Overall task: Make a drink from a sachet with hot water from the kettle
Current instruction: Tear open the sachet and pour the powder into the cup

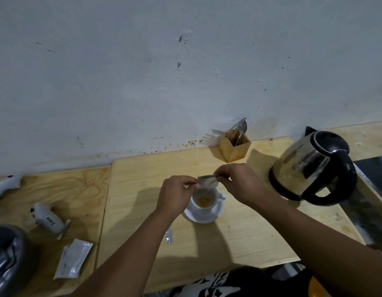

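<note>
Grip: your left hand [179, 190] and right hand [235, 181] pinch the sachet [207, 182] | Place: above the cup [204, 199], mid-counter [239, 234], orange powder inside | Risk: off-centre tilt spills powder; kettle [312, 166] waits at right edge.

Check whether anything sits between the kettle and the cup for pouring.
Nothing on the table does, but both hands, left hand and right hand, hold the sachet over the cup; the kettle stands to its right.

Domestic kitchen corner: a pale plywood counter [239, 239] set against a stained, chipped white wall [143, 82], bearing an electric kettle [312, 166], a wooden cutlery holder [235, 147] (fork and spoons upright) and a white cup [205, 199].
</note>
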